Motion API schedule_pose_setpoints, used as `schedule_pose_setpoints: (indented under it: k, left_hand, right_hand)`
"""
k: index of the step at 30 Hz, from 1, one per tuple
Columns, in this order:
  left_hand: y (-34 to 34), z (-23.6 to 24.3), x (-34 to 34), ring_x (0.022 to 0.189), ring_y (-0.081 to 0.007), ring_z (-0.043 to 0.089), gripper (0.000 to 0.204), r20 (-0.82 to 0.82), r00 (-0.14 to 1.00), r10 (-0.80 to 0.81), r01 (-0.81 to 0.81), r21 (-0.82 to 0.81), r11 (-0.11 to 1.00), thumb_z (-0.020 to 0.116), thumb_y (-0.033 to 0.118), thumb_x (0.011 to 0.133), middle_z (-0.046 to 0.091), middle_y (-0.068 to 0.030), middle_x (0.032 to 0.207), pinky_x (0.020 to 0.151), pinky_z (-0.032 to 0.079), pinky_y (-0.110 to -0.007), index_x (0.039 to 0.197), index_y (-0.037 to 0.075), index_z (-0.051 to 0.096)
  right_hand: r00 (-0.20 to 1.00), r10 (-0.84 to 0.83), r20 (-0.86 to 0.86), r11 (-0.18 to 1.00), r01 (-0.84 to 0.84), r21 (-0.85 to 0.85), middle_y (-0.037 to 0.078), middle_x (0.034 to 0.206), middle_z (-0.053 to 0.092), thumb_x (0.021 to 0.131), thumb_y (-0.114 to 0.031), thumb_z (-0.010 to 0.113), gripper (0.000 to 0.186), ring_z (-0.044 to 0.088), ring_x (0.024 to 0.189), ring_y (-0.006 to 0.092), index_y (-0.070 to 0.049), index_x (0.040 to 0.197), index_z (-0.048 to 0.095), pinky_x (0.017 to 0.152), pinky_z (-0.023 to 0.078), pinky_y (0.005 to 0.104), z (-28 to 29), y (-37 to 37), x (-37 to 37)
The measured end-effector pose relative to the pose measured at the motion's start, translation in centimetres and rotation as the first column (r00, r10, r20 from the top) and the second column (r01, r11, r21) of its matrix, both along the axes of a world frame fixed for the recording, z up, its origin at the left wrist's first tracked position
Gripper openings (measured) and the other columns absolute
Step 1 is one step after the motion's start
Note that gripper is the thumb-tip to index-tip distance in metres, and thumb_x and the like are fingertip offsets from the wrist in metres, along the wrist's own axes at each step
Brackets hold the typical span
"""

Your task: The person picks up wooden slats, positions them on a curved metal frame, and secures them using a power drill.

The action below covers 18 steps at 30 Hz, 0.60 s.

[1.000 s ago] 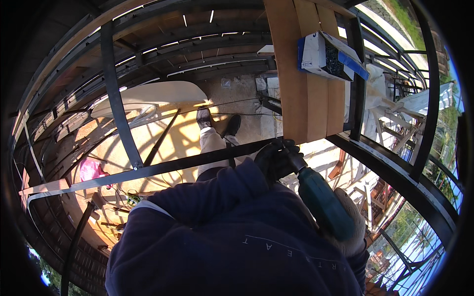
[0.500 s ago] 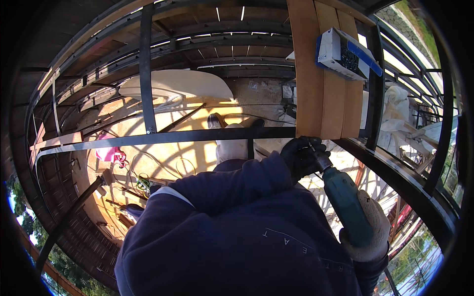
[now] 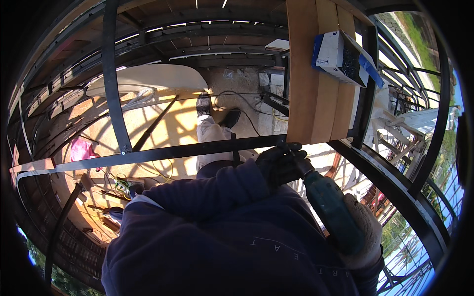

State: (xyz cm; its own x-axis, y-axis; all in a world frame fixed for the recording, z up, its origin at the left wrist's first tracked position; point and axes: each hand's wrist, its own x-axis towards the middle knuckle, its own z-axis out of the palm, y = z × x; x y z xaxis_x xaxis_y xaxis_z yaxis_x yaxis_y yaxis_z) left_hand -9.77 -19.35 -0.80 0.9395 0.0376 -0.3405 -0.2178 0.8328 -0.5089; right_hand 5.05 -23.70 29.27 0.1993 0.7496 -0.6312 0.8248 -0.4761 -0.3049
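My right hand (image 3: 364,223), in a pale work glove, is wrapped round the rear of a green power drill (image 3: 330,200). The drill points up and left, its metal nose just below the near end of the brown boards (image 3: 302,74). My left hand (image 3: 280,166), in a black glove, is closed about the thin bit at the drill's front. Whether a screw sits in those fingers is too small to tell. Both hands are beside the corner where the black steel beam (image 3: 197,152) meets the boards. The sleeve of my left arm crosses in front of my body.
An opened white and blue box (image 3: 340,59) of small dark pieces rests on the boards. A thick black steel rail (image 3: 395,190) runs down to the right. Below the frame lie a sandy floor, cables (image 3: 247,118), a pink bag (image 3: 83,149) and a pale curved panel (image 3: 148,79).
My view has shifted, so the frame and boards sit slightly differently. Both hands and the drill appear a little lower and further left. Each hand keeps its hold.
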Motion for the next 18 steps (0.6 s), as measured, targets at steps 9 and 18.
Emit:
schedule_pose_setpoints:
  k: [9, 18]
  left_hand:
    - [1.6, 0.2, 0.3, 0.129, -0.0338, 0.063, 0.047, -0.086, 0.984, -0.157, 0.154, -0.040, 0.987, 0.059, 0.037, 0.107, 0.064, -0.0173, 0.137, 0.112, 0.052, -0.052, 0.142, 0.006, 0.057]
    - [2.2, -0.2, 0.4, 0.122, -0.0302, 0.066, 0.042, -0.021, 0.978, -0.205, 0.202, -0.099, 0.974, 0.060, 0.036, 0.107, 0.070, -0.0149, 0.127, 0.109, 0.053, -0.049, 0.135, 0.005, 0.061]
  right_hand:
    - [0.999, 0.028, 0.018, 0.999, -0.027, -0.033, 0.026, 0.116, 0.072, 0.064, -0.016, 0.090, 0.086, 0.073, 0.106, 0.0430, 0.005, 0.140, 0.056, 0.091, 0.058, 0.0471, -0.5, 1.7, -0.8]
    - [1.000, 0.009, 0.025, 0.998, -0.007, -0.065, 0.028, 0.114, 0.072, 0.065, -0.011, 0.090, 0.087, 0.073, 0.103, 0.0437, 0.005, 0.142, 0.053, 0.088, 0.059, 0.0482, -0.4, 3.8, -1.4]
